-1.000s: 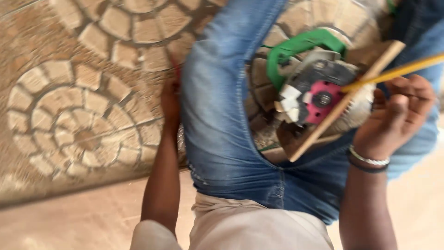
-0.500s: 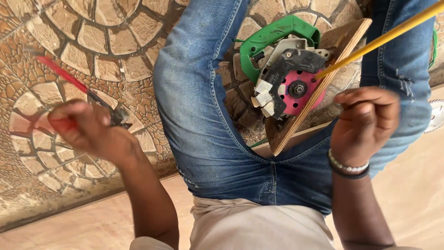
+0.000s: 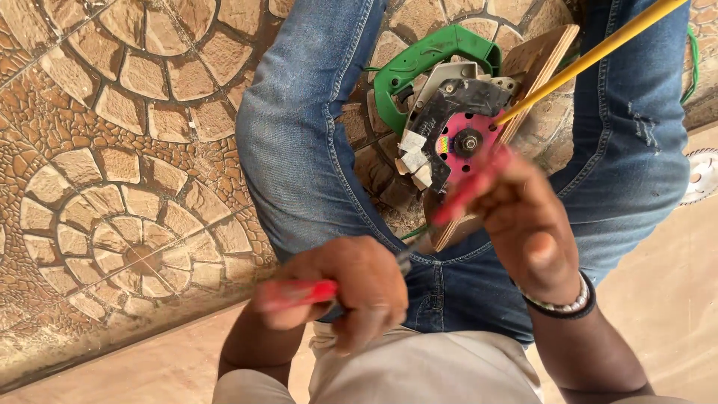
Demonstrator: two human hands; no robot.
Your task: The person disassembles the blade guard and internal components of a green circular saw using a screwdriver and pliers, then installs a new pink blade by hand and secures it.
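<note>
Across the left of the frame the patterned stone floor (image 3: pixel 112 172) is lying bare, its round cobble motifs running up to the person's blue-jeaned leg (image 3: pixel 307 150).

At the lower centre the left hand (image 3: pixel 348 288) is closing in a full fist around red-handled pliers (image 3: pixel 299 293); the red grip is sticking out to the left of the knuckles, and the metal end is mostly hidden behind the fingers. The tool is probably stiff and light enough for one hand, best taken by its coated handle, where the grip is less slippery.

In the upper centre, between the knees, a green-handled circular saw (image 3: pixel 441 90) is lying on its side with a pink disc and centre nut (image 3: pixel 467 142) facing up, resting against a wooden board (image 3: pixel 542 56). It is likely heavy and rigid, best held by the green loop handle, away from the disc.

To the right, the right hand (image 3: pixel 527 217), a bracelet on its wrist, is hovering just below the disc, fingers curled around something red and blurred; I cannot tell what it is. A yellow rod (image 3: pixel 598 52) is slanting to the upper right, and a toothed saw blade (image 3: pixel 703 176) is lying at the right edge.
</note>
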